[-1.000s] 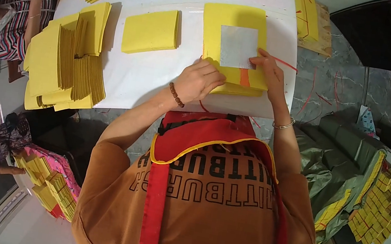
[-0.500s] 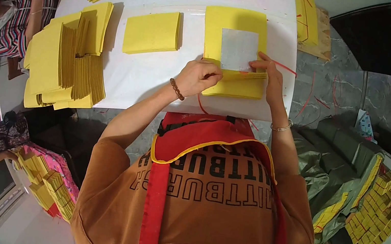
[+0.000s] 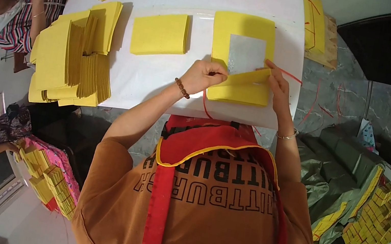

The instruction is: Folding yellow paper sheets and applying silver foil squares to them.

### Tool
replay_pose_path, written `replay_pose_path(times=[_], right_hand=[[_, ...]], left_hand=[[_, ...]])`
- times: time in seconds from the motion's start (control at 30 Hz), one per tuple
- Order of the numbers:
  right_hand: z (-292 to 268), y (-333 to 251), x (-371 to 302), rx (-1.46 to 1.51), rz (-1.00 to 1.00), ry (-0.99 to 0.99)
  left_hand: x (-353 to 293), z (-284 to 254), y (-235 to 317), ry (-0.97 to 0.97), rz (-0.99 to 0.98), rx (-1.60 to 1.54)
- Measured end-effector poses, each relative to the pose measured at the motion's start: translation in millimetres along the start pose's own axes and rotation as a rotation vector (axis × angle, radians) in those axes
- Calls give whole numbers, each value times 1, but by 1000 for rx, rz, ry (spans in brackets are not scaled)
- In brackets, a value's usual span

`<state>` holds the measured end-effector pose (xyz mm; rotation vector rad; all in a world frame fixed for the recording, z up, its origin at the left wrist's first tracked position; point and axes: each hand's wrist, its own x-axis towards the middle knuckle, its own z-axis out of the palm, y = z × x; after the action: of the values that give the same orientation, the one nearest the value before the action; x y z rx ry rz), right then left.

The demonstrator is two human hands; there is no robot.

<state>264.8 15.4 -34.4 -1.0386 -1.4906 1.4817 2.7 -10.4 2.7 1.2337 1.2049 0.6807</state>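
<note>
In front of me lies a stack of yellow paper (image 3: 248, 25) with a silver foil rectangle (image 3: 246, 53) on its top sheet. The near edge of that sheet is folded up into a slanting flap (image 3: 248, 78), which partly covers the foil's lower end. My left hand (image 3: 203, 79) pinches the flap's left end between thumb and fingers. At the right end, my right hand (image 3: 278, 88) grips the flap with thumb and fingers, its index finger reaching out by the foil. A thin red strip (image 3: 205, 104) hangs below my left hand.
Left of the stack rests a folded yellow paper bundle (image 3: 160, 34). Piles of folded yellow paper (image 3: 69, 57) stand at the table's left side. A co-worker (image 3: 33, 12) handles yellow paper at the far left. Wrapped yellow stacks (image 3: 317, 28) sit beyond the table's right edge.
The folded flap has lifted and now slants up toward the right, between both hands. My right fingers have closed in on its end. The whole view has shifted slightly.
</note>
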Motion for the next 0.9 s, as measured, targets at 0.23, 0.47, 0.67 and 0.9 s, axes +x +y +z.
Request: replay_pose_path(times=[0.23,0.47,0.67,0.9], right_hand=[[-4,12,4,66,-56,-28],[10,-4,2,-229,-2,30],[10,6,-1,126,154,117],[1,-39,7,-925,-376,18]], left_hand=[[2,-6,4,-88,-47,39],[-1,-6,16,-97,-89,96],[-6,-19,3,146,645,871],[8,-21,-4,252,861,1140]])
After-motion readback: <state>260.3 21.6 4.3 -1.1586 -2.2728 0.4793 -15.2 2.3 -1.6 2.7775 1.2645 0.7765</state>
